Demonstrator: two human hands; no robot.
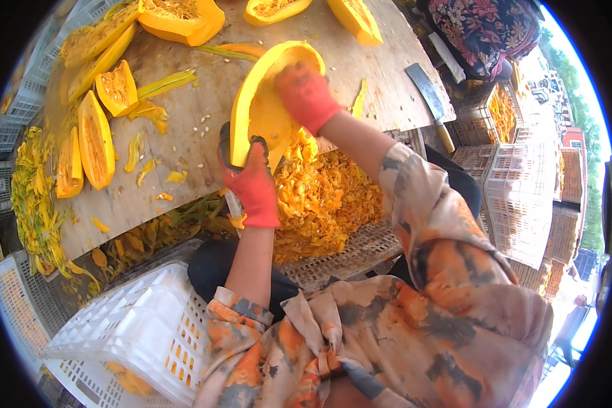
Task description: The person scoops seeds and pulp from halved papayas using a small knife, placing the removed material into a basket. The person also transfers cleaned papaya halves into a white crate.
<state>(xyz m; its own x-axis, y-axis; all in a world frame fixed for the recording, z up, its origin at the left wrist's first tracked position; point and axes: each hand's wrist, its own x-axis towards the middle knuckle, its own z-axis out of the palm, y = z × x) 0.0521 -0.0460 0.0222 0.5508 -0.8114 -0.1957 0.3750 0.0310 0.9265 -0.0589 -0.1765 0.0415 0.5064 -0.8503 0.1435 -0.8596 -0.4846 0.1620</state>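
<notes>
My left hand (252, 186), in a red glove with dark palm coating, grips the lower end of a large peeled pumpkin piece (242, 112). The piece is tilted, its hollow side towards my right. Inside that hollow is my right hand (306, 94), gloved the same way and blurred; whether its fingers hold anything cannot be made out. Below the piece, a crate (331, 260) is heaped with stringy orange pumpkin pulp and seeds (326, 204). The wooden board (178, 148) lies beneath and beyond my hands.
Cut pumpkin pieces (96, 140) lie along the board's left and far sides, among peel strips and seeds. A cleaver (428, 94) rests at the right edge. White plastic crates (143, 326) stand at lower left, more crates (515, 188) at right. A person in floral clothing (484, 30) is at upper right.
</notes>
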